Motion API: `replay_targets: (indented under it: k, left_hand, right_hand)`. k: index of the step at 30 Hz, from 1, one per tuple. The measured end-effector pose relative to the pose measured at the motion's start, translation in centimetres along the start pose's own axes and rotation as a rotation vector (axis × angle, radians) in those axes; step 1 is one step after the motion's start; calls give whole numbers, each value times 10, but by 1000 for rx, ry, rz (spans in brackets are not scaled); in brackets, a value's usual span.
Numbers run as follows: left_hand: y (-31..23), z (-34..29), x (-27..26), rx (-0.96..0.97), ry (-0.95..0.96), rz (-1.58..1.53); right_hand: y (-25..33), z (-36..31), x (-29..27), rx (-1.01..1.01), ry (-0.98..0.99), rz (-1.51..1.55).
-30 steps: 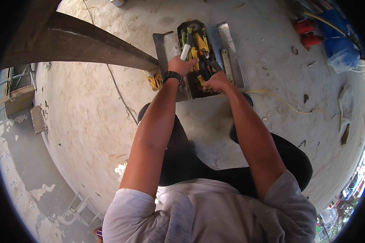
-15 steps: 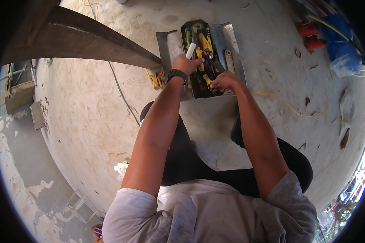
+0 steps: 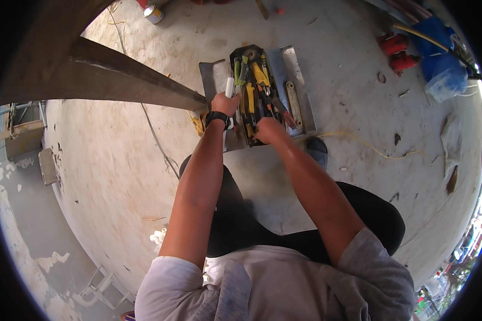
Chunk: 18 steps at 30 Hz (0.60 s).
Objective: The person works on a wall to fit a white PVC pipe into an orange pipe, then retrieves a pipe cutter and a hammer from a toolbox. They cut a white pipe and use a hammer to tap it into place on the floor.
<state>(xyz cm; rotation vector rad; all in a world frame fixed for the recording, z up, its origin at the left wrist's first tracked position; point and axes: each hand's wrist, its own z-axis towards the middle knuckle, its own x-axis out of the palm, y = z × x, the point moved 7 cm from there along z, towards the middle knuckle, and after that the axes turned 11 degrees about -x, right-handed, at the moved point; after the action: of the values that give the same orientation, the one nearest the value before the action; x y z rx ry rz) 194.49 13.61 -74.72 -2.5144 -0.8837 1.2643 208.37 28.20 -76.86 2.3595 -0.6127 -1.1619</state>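
Observation:
An open metal toolbox (image 3: 311,111) stands on the floor in front of me, its side trays folded out. Its dark middle compartment is crowded with hand tools, among them a yellow-handled one (image 3: 260,75) and a green-handled one (image 3: 242,69). My left hand (image 3: 225,104), wearing a black watch, is closed round a white stick-like piece (image 3: 229,87) over the left tray. Down at the near end of the compartment is my right hand (image 3: 269,130), its fingers curled among the tools; what they grip is hidden. A red-tipped tool (image 3: 289,119) leans across the right side beside it.
A dark beam (image 3: 139,69) slants in from the left, ending close by the toolbox. A tin can (image 3: 153,14) stands far left. Red objects (image 3: 401,61) and a blue plastic bag (image 3: 448,83) lie far right. A thin yellow cord (image 3: 364,141) trails right.
My right hand has moved left from the toolbox's right side into the middle compartment. My left hand has shifted the white piece left, more upright. The red-tipped tool now shows at the right.

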Motion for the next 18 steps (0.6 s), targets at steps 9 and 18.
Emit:
replay_targets:
  k: [9,18]
  left_hand:
    - [-12,-2,-14,108,-78,45]
    - [-55,-54,-10,74,96,-225]
  right_hand:
    - [-52,-21,-110,343,-298,58]
    - [-40,-26,-74,349,-282,10]
